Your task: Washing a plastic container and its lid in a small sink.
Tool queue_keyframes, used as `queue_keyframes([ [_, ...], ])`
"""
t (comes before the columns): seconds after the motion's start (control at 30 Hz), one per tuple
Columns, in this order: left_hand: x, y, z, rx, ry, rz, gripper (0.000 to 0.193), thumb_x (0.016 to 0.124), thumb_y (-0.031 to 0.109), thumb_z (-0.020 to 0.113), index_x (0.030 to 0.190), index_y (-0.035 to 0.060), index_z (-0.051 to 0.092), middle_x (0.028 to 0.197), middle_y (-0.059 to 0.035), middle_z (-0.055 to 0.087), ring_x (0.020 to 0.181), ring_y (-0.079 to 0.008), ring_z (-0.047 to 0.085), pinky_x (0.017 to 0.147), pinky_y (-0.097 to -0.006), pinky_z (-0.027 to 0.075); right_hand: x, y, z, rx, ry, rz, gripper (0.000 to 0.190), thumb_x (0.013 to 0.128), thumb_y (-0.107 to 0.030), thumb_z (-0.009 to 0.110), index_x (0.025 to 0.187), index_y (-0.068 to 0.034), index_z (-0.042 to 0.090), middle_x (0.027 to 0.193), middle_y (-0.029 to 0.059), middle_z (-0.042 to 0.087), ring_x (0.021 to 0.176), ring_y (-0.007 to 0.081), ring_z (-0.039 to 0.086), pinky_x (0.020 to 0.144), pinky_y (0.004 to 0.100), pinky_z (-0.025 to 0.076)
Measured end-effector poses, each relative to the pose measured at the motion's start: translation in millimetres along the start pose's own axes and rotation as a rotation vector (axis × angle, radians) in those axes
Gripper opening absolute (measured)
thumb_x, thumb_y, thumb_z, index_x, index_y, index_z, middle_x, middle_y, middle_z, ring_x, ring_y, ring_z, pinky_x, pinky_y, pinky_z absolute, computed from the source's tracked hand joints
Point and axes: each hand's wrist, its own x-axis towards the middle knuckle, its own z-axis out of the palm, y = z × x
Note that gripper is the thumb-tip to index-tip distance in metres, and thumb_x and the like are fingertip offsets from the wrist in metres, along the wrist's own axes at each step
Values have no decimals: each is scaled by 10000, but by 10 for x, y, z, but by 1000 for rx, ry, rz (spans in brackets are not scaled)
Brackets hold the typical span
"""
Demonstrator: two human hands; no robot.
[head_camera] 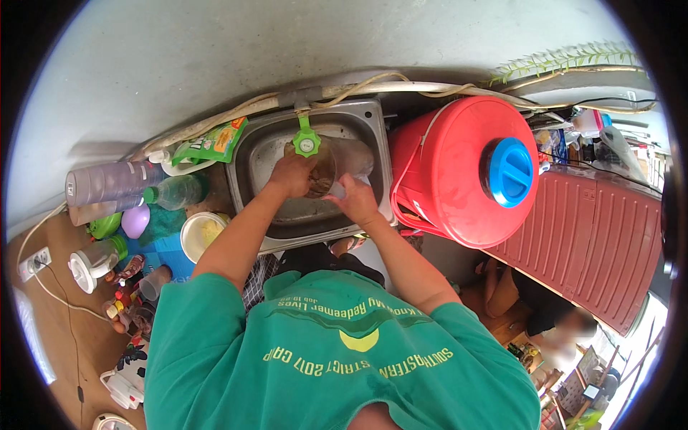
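A clear plastic container [352, 156] lies tilted in the stainless steel sink [260, 161], its round, brownish mouth facing left. My right hand [356, 200] grips it near the rim, with a pale piece between thumb and fingers. My left hand [293, 176] is at the container's mouth. Its fingertips are partly hidden, so whether they hold something is unclear. Above the container, the green handle of a faucet [305, 142] covers part of the opening.
Right of the sink stands a large red water jug [457, 172] with a blue cap [510, 172]. To the left are a green pouch [212, 141], plastic bottles [174, 192] and a white tub [201, 236]. Another person [548, 306] sits at lower right, beyond a maroon ribbed panel [580, 242].
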Motion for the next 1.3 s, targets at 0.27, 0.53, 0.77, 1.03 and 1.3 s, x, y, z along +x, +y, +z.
queue_keyframes([
  [0.27,-48,-335,425,-507,486,-255,186,811,164,615,928,57,713,890,-146,687,910,-333,644,860,-399,492,388,-922,-297,-142,-242,241,505,739,-344,784,979,16,525,826,198,655,800,410,654,692,466,522],
  [0.53,-189,-497,1494,-1975,166,-931,494,968,449,479,1223,42,598,1108,-128,642,977,-211,595,879,-340,448,603,-1124,46,-221,-359,274,414,749,-274,767,993,38,648,919,222,674,925,396,653,797,441,531],
  [0.77,-401,-502,1476,-1907,230,-1063,509,978,441,454,1192,-1,591,1147,-129,617,980,-239,572,883,-389,422,755,-1102,464,-400,-508,173,252,774,-161,658,957,7,698,976,219,678,944,364,660,809,426,536],
  [1.03,-1602,-87,-183,-732,464,-576,259,859,213,595,982,10,697,874,-214,680,814,-353,665,762,-395,510,778,-1370,476,-586,-629,147,259,817,-124,602,1019,16,685,1099,200,653,1022,313,658,817,387,549],
  [1.3,-2305,-381,-563,-170,340,-624,206,754,67,594,918,23,709,828,-220,678,772,-388,665,755,-462,541,579,-1479,352,-515,-483,60,290,748,-180,713,967,7,689,1013,194,666,971,345,653,798,429,540],
])
